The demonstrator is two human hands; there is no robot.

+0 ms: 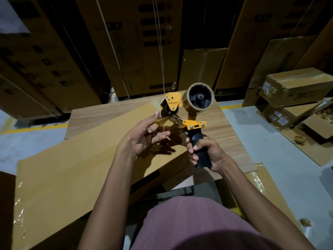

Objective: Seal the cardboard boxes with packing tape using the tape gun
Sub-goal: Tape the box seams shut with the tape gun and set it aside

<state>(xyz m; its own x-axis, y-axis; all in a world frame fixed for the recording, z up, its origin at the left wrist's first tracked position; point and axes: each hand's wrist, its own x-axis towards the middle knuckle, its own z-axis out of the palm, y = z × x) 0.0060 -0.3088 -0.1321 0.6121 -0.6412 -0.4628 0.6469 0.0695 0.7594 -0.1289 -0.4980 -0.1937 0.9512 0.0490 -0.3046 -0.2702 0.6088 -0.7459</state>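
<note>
Stacked cartons wall a dim warehouse where, above a long flat cardboard box (pixel 75 159), the right hand (pixel 207 154) grips the yellow tape gun (pixel 187 112) while the left hand (pixel 146 136) pinches loose tape that may fold onto itself.

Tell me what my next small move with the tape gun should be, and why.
Probably draw the loose tape end out past the roller with your left hand. Your right hand grips the tape gun by its handle, held up above the long cardboard box, and no tape touches the box yet.
</note>
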